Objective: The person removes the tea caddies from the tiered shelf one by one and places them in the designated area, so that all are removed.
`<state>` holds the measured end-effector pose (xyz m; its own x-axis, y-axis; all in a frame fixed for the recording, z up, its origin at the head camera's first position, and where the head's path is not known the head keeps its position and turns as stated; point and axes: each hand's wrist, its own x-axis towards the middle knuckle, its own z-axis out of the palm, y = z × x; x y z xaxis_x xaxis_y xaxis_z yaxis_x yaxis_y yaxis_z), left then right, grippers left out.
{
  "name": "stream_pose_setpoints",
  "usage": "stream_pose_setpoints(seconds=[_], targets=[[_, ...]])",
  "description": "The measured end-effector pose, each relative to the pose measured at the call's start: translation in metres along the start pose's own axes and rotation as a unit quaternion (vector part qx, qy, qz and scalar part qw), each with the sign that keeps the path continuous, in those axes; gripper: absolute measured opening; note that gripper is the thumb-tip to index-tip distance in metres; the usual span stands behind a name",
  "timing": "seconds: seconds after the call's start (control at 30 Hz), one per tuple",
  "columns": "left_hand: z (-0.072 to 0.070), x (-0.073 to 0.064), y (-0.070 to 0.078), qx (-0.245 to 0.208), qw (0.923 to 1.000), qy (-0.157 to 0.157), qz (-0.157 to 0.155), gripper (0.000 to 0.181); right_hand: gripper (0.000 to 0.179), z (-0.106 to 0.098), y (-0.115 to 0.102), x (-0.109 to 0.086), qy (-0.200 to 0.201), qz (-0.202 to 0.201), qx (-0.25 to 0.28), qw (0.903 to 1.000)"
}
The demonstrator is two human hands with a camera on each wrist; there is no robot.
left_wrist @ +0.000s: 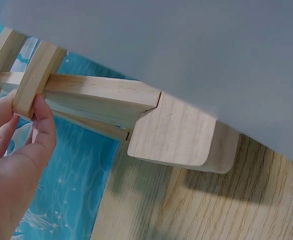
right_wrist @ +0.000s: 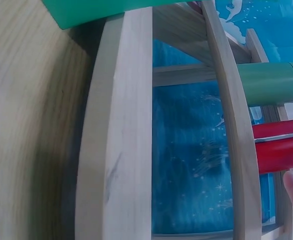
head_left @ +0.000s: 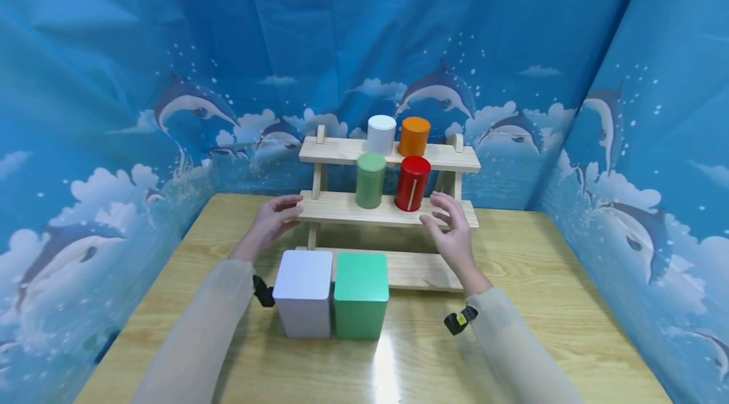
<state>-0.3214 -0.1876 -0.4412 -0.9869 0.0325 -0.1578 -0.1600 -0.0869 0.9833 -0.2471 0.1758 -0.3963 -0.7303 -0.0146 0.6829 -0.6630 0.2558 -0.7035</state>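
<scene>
A three-tier wooden display stand (head_left: 336, 210) stands at the back of the table. My left hand (head_left: 267, 225) pinches the left end of its middle board (left_wrist: 32, 82) between thumb and fingers. On that board stand a green cylinder (head_left: 370, 182) and a red cylinder (head_left: 410, 187) with a pale vertical strip. My right hand (head_left: 453, 236) is just right of the red cylinder, thumb and fingers apart with nothing between them. Its fingertips (right_wrist: 292, 186) come close to the red side; contact cannot be told. White (head_left: 381, 136) and orange (head_left: 414, 138) cylinders stand on the top board.
A white box (head_left: 303, 284) and a green box (head_left: 362, 284) stand side by side in front of the stand, hiding part of its bottom board (head_left: 421, 270). The wooden table (head_left: 501, 303) meets blue dolphin-print cloth (head_left: 273, 75) at the back and sides.
</scene>
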Motion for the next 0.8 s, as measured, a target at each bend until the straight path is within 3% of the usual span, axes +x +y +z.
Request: stream_pose_setpoints(seconds=[0.4,0.8], targets=[[0.001,-0.002,0.001,-0.001,1.0,0.001,0.002,0.045,0.05,0.006,0.002,0.017,0.013,0.041,-0.004,0.9991],[0.001,-0.001,-0.001,-0.001,1.0,0.001,-0.001,0.045,0.055,0.008,-0.001,0.033,-0.005,0.07,-0.048,0.9964]])
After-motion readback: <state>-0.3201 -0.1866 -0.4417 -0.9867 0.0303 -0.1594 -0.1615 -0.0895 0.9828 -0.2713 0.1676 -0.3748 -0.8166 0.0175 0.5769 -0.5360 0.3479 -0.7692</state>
